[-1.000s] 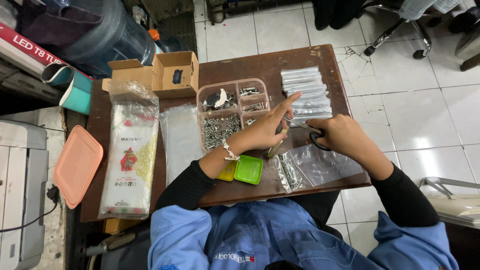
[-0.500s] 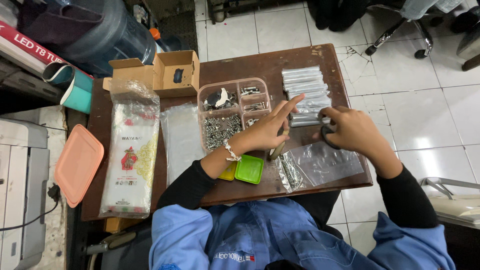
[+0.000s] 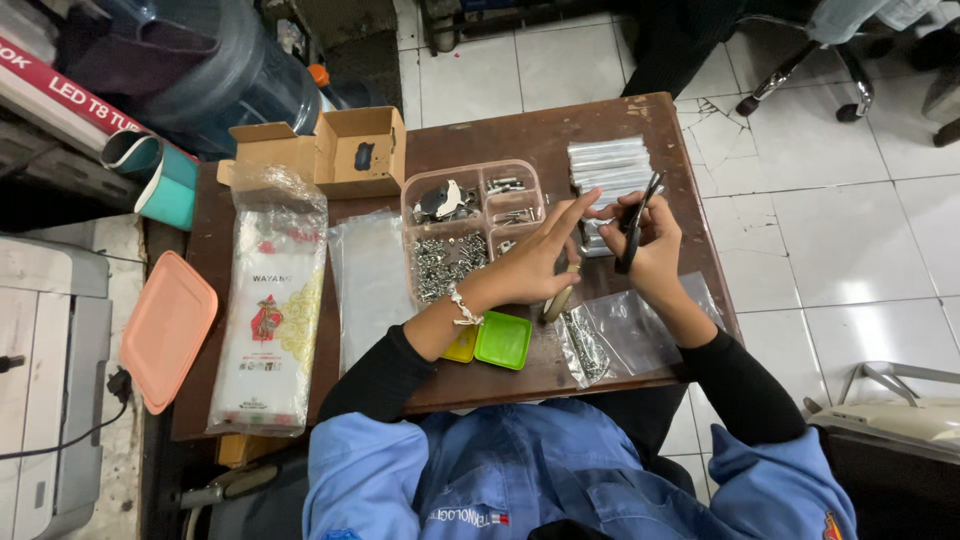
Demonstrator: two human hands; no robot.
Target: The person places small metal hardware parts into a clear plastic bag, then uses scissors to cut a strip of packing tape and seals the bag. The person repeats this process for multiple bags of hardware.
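Overhead view of a dark brown wooden table (image 3: 500, 135) with a worn, glossy top. The right hand (image 3: 645, 240), over the right half of the table, is closed around black scissors (image 3: 633, 222); the slim blades point up toward the far edge, and whether they are parted cannot be told. The left hand (image 3: 535, 262) lies just beside it, fingers stretched and close together, the index fingertip reaching toward the right hand's thumb; what, if anything, passes between them is too small to tell. A beaded bracelet (image 3: 462, 305) circles the left wrist. Behind both hands, near the far right corner, lies a stack of shiny clear packets (image 3: 610, 165), flat and rectangular. Under the right forearm, at the near edge, rests a crinkled clear bag (image 3: 640, 330) with a cluster of small metal screws (image 3: 585, 348) at its left end. Left of the hands stands a clear plastic organiser (image 3: 470, 170) with rounded corners, its compartments holding bright metal hardware. Two small square lids, green (image 3: 503, 340) and yellow (image 3: 460, 347), sit by the near edge below the left wrist. Toward the left edge lie a flat clear sleeve (image 3: 370, 280) and a long printed plastic pack (image 3: 270, 310); open cardboard boxes (image 3: 330, 150) occupy the far left corner.
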